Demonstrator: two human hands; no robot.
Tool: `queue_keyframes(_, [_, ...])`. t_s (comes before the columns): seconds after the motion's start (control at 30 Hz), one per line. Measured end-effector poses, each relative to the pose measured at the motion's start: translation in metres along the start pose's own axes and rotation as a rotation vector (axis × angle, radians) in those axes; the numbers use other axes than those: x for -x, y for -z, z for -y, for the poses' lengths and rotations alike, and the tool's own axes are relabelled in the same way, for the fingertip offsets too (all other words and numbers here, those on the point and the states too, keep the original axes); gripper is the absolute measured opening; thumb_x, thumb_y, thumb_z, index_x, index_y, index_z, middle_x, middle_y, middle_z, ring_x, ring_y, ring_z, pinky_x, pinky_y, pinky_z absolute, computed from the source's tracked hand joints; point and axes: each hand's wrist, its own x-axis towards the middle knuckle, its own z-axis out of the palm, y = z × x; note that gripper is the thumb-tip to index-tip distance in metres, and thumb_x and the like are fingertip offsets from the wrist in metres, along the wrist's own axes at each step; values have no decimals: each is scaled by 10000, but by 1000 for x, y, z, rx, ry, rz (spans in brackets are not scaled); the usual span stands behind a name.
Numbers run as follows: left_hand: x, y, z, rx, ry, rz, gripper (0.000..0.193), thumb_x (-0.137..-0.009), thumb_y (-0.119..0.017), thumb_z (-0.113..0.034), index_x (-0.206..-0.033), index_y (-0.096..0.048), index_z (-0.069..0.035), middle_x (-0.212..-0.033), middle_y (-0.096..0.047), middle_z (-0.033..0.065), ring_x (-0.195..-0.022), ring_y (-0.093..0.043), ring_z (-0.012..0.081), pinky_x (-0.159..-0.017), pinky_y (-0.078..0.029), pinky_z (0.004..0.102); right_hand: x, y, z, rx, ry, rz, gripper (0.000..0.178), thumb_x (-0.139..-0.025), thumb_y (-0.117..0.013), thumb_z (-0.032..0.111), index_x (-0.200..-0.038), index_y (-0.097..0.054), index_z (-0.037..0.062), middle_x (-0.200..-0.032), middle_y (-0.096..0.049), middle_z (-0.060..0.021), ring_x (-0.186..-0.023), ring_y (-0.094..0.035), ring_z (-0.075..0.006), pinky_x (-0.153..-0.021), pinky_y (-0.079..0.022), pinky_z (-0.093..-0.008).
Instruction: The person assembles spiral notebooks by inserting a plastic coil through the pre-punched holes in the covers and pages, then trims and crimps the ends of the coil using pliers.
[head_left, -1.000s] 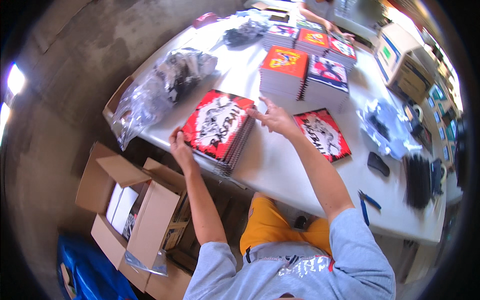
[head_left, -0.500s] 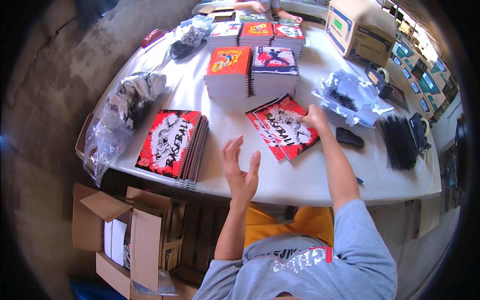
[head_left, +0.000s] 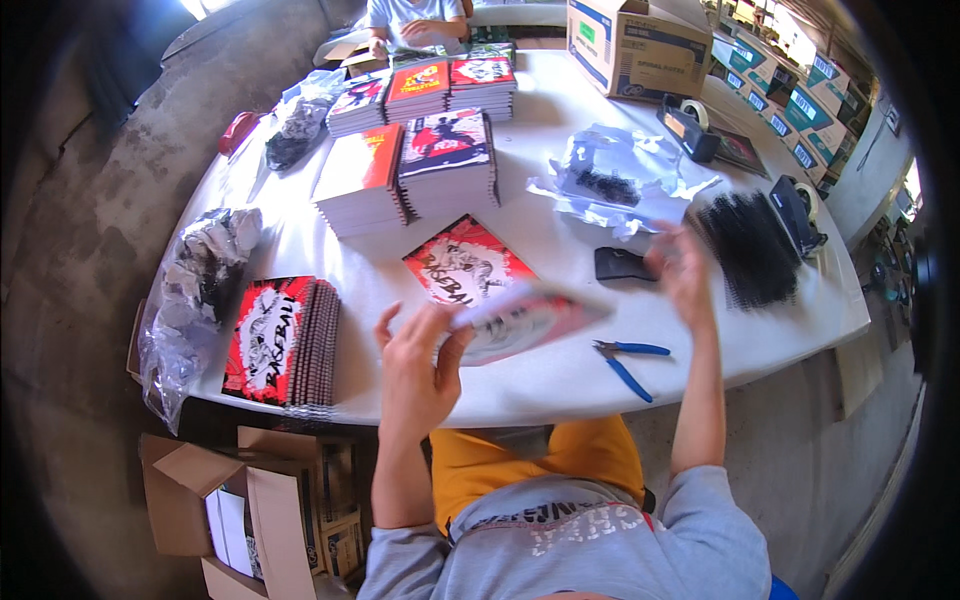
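Note:
My left hand (head_left: 415, 370) is closed on the edge of a notebook (head_left: 535, 325) with a red and white cover, tilted above the table and blurred by motion. Behind it a second red notebook (head_left: 465, 255) lies flat. My right hand (head_left: 685, 270) is over the table's right side, beside a small black object (head_left: 622, 264) and a bundle of black plastic spiral coils (head_left: 750, 250). Motion smears its fingers. Cutting pliers (head_left: 630, 366) with blue handles lie spread on the table between my arms. At the left front stands a stack of red spiral notebooks (head_left: 275, 340).
Taller notebook stacks (head_left: 445, 155) fill the table's middle back. Crumpled wrapping with coils (head_left: 610, 185), tape dispensers (head_left: 692, 125) and a carton (head_left: 640, 50) are at right. Plastic bags (head_left: 200, 290) line the left edge; an open box (head_left: 270, 520) sits below. Another person (head_left: 420, 20) is across.
My left hand has taken hold of a notebook and lifted it. My right hand has let go of the notebooks and moved right toward the black coils. The view has shifted, uncovering the pliers.

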Motion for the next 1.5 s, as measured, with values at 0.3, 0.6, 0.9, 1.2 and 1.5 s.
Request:
queue_keyframes(0.3, [24,-43,-1,-661,-402,207,286,-815,-539,-80,-1077,-586,-184,-772,-564,-43,-827,-546,106,-1024,-135,483,-55,123,-122,1425,-455,-273,482,-845,-559,331,-1273,-447,139,-1307,-411,-157,-1236,-368,-328,-859,-376,-552])
queue_keyframes(0.6, [39,-84,15,-756,-449,-200,318,-722,-695,-407,-714,-504,-153,-774,-477,20,-913,-481,212,-976,-123,516,-91,135,-72,1547,-461,156,321,-887,-394,68,-1188,-498,25,-1094,-598,-216,-1033,-584,-360,-824,-503,-442])
queue_keyframes(0.9, [31,-72,41,-507,-604,-208,390,-589,-753,-472,-805,-591,-190,-751,-462,-20,-777,-458,197,-826,-336,402,-54,122,-12,1538,-184,-133,480,-843,-464,67,-1292,-371,210,-1174,-489,-178,-1028,-547,-355,-879,-427,-513])
queue_keyframes(1.2, [45,-95,26,-458,-413,-236,646,-559,-764,-544,-1052,-622,-152,-985,-450,62,-1154,-420,297,-1086,-8,523,59,-13,65,198,129,428,279,-799,-580,-67,-1038,-652,56,-898,-619,-87,-823,-590,-146,-735,-468,-258])
queue_keyframes(1.5, [50,-135,17,-356,-301,-436,605,-550,-780,-483,-933,-472,-131,-1007,-421,100,-1188,-345,378,-972,-184,573,66,-43,58,211,206,211,257,-722,-684,-20,-947,-696,105,-863,-630,-61,-789,-576,-177,-683,-469,-288])
